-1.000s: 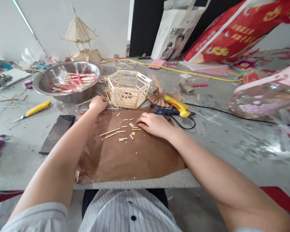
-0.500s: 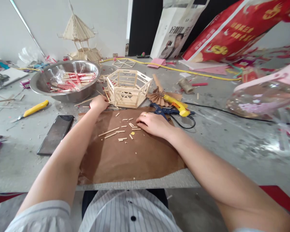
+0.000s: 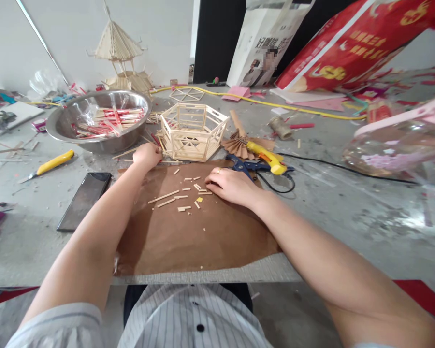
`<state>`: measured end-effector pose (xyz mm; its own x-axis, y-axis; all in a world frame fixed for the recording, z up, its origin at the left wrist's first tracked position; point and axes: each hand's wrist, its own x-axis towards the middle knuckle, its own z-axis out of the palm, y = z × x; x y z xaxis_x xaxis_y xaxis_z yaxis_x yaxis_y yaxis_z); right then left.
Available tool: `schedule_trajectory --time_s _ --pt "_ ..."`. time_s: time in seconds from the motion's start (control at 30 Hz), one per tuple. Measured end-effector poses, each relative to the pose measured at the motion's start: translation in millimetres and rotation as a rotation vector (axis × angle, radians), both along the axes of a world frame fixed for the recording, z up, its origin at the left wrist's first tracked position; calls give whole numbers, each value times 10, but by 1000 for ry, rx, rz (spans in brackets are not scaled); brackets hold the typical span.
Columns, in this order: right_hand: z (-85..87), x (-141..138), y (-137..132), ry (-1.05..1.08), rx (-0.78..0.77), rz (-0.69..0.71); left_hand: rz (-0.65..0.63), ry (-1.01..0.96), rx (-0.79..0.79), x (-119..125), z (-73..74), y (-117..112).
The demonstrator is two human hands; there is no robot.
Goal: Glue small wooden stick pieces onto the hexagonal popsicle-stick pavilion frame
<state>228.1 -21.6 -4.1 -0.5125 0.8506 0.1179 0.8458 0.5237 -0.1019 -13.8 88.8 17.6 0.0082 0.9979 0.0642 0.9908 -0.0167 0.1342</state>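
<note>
My left hand (image 3: pixel 147 155) is curled shut at the far edge of a brown paper sheet (image 3: pixel 188 237), right beside a hexagonal frame of wooden sticks (image 3: pixel 192 130); what its fingers hold is hidden. My right hand (image 3: pixel 229 185) rests palm down on the paper with a ring on one finger, its fingertips bent onto several short cut stick pieces (image 3: pixel 188 193). Blue-handled scissors (image 3: pixel 243 166) and a yellow glue gun (image 3: pixel 265 157) lie just behind the right hand.
A steel bowl (image 3: pixel 98 121) of red-tipped sticks stands at the back left, with a stick pagoda model (image 3: pixel 119 55) behind it. A black phone (image 3: pixel 84 200) and a yellow-handled knife (image 3: pixel 50 164) lie left. A clear container (image 3: pixel 398 145) stands right; bags lean at the back.
Both hands stay nearly where they were; the left hand has shifted very slightly along the foot of the hexagonal frame. The view moved a little.
</note>
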Motion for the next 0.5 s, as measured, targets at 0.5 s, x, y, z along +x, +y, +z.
schedule_trajectory --time_s 0.5 --pt "4 71 44 184 -54 -30 -226 -404 157 -174 278 -608"
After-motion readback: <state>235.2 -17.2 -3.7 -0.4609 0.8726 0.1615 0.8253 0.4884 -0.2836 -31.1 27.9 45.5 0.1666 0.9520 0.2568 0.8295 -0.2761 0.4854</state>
